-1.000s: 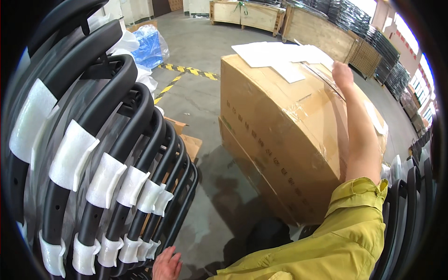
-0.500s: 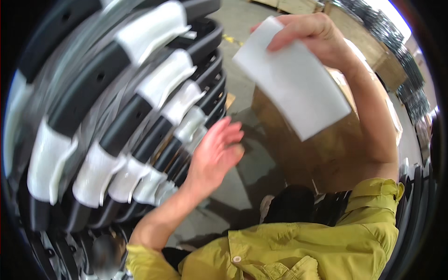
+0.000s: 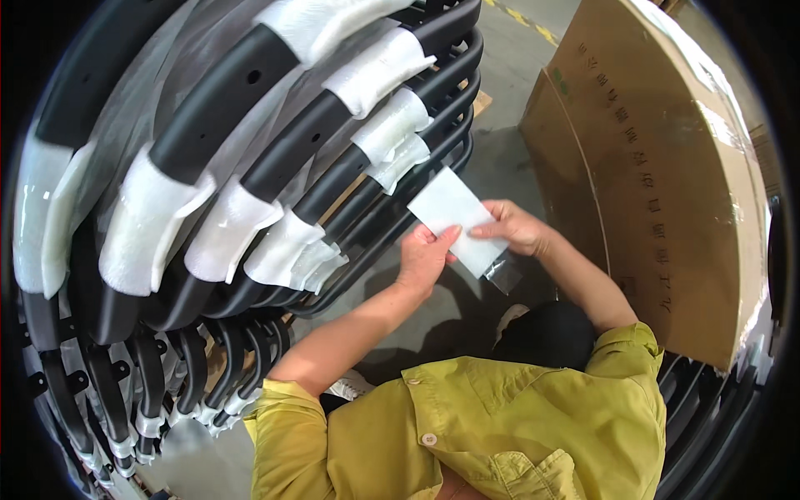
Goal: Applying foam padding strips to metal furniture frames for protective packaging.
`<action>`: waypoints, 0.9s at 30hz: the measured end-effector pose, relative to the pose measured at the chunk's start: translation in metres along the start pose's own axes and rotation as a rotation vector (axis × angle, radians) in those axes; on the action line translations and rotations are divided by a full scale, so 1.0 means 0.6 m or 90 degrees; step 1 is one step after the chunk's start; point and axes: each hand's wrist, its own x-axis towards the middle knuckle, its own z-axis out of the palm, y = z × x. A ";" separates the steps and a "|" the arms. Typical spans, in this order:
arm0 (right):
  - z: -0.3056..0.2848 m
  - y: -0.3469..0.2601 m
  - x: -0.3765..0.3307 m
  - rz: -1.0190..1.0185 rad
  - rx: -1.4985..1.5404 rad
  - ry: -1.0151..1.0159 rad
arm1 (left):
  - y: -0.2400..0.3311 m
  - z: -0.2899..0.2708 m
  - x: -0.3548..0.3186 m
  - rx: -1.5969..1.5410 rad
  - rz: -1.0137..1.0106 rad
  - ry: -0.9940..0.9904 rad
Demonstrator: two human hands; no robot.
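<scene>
In front of my body I hold a white foam sheet [image 3: 454,208] with both hands. My left hand [image 3: 423,260] pinches its lower left edge, thumb on top. At the right edge my right hand [image 3: 512,228] grips it between thumb and fingers. A strip of clear tape or film [image 3: 502,273] sticks out below the sheet's lower corner. To the left stand several curved black tubes [image 3: 221,104], stacked in a row. Pieces of white foam [image 3: 154,221] are wrapped around them at intervals, some with clear film over them.
A large brown cardboard box [image 3: 621,167] stands on the right. More black tubes [image 3: 700,408] lie beneath it at the lower right. Further black frames with brackets [image 3: 104,375] are at the lower left. A yellow marking [image 3: 533,25] runs across the grey floor at the back.
My right hand has brought the foam sheet down from the upper right to my left hand. The left hand, open before, now grips the sheet too. The view has shifted.
</scene>
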 end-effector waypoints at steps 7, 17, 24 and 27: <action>-0.072 0.140 0.069 0.056 0.133 0.048 | 0.047 -0.094 -0.004 0.906 0.623 0.031; -0.059 0.109 0.196 0.022 0.092 -0.035 | 0.059 -0.060 0.112 0.914 0.041 0.269; -0.015 0.083 0.198 -0.049 0.147 0.039 | 0.046 -0.076 0.130 0.718 0.006 0.337; -0.004 0.115 0.163 0.058 0.246 0.051 | 0.033 -0.059 0.104 0.812 0.206 0.421</action>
